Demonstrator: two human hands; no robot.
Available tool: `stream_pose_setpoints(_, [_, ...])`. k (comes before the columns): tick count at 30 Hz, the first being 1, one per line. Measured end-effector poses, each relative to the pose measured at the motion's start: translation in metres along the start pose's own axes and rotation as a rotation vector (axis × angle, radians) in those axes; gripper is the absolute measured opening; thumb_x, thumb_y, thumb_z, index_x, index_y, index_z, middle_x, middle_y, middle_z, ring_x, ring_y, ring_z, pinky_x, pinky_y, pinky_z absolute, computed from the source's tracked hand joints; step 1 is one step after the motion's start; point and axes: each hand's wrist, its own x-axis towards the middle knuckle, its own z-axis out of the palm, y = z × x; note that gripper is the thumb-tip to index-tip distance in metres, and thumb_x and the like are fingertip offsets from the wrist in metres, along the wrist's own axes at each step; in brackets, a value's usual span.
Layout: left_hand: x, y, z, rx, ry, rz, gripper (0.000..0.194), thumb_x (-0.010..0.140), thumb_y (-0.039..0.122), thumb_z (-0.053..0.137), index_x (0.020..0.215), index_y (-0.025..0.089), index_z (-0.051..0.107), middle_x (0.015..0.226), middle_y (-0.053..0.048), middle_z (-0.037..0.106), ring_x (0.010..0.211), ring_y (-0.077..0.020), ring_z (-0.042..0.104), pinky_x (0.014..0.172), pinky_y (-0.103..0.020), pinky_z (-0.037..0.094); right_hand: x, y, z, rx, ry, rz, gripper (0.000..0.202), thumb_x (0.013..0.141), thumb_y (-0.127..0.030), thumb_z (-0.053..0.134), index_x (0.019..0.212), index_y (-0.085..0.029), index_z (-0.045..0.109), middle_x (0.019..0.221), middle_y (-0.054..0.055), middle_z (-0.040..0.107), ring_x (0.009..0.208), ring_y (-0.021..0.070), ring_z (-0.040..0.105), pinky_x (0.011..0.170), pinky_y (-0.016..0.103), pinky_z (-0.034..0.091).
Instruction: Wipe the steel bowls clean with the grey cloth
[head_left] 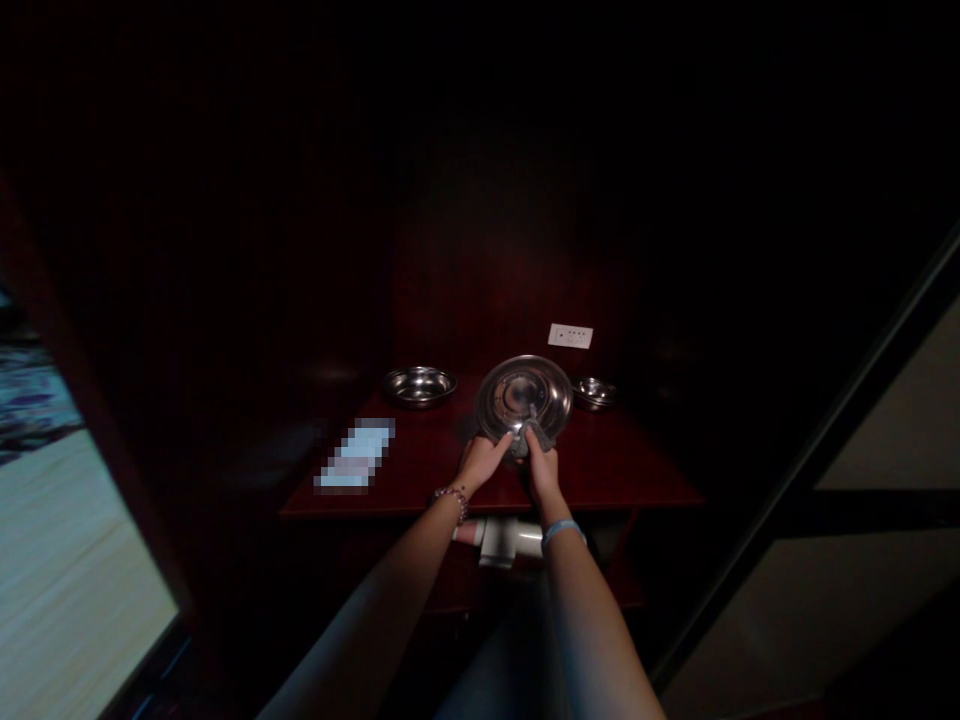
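A shiny metal dish point(521, 392), round with a wide rim, is tilted up above the dark red shelf. My left hand point(484, 462) grips its near edge, the thumb lying over the rim. Close beside it, my right hand point(544, 472) is closed on the same edge. A grey piece point(538, 436), perhaps cloth, shows at the fingers of both hands against the dish; its kind is unclear. The undersides of both hands are hidden.
On the dark red shelf point(600, 470) stand a metal bowl point(420, 385) at left and small stacked metal bowls point(596, 392) at right. A pixelated pale rectangle point(358, 455) lies left. A white socket point(570, 335) is on the back wall. Below sits a white and pink object point(499, 542).
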Motion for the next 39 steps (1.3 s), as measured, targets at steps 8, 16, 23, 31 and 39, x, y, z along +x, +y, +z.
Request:
stream_pose_setpoints(8, [0.005, 0.001, -0.003, 0.005, 0.051, -0.101, 0.038, 0.092, 0.039, 0.052, 0.101, 0.010, 0.075, 0.101, -0.014, 0.077, 0.100, -0.0253, 0.071, 0.083, -0.030, 0.051, -0.003, -0.003, 0.001, -0.005, 0.008, 0.014, 0.055, 0.068, -0.052, 0.076, 0.106, -0.013, 0.074, 0.095, 0.007, 0.077, 0.079, 0.0210, 0.071, 0.057, 0.025, 0.055])
stream_pose_setpoints(16, [0.005, -0.004, -0.003, 0.056, 0.117, -0.094, 0.046, 0.092, 0.046, 0.049, 0.076, 0.010, 0.073, 0.077, -0.012, 0.075, 0.078, -0.0225, 0.070, 0.065, -0.026, 0.048, -0.004, -0.003, 0.001, -0.014, 0.005, 0.012, 0.053, 0.069, -0.052, 0.075, 0.105, -0.012, 0.074, 0.094, 0.007, 0.077, 0.082, 0.0221, 0.072, 0.060, 0.027, 0.057])
stream_pose_setpoints(23, [0.007, -0.006, -0.001, -0.002, 0.151, -0.056, 0.054, 0.093, 0.052, 0.044, 0.083, 0.009, 0.073, 0.084, -0.015, 0.076, 0.083, -0.0231, 0.071, 0.072, -0.028, 0.050, -0.002, -0.001, 0.000, 0.014, 0.010, 0.014, 0.058, 0.067, -0.052, 0.076, 0.109, -0.012, 0.072, 0.097, 0.007, 0.077, 0.082, 0.0208, 0.071, 0.059, 0.026, 0.056])
stream_pose_setpoints(31, [-0.003, 0.011, -0.007, -0.044, 0.029, 0.084, 0.047, 0.090, 0.050, 0.053, 0.118, 0.016, 0.069, 0.122, -0.011, 0.071, 0.118, -0.0228, 0.063, 0.101, -0.032, 0.046, -0.005, -0.007, 0.000, 0.075, 0.027, 0.035, 0.056, 0.066, -0.051, 0.077, 0.109, -0.014, 0.072, 0.097, 0.007, 0.076, 0.084, 0.0206, 0.071, 0.064, 0.027, 0.057])
stream_pose_setpoints(39, [-0.009, 0.018, -0.009, 0.089, -0.081, 0.137, 0.044, 0.087, 0.049, 0.057, 0.117, 0.020, 0.071, 0.124, -0.010, 0.070, 0.120, -0.0247, 0.062, 0.100, -0.030, 0.046, -0.006, -0.008, -0.001, 0.081, 0.017, 0.024, 0.052, 0.068, -0.050, 0.076, 0.105, -0.014, 0.073, 0.095, 0.007, 0.076, 0.082, 0.0205, 0.071, 0.063, 0.027, 0.057])
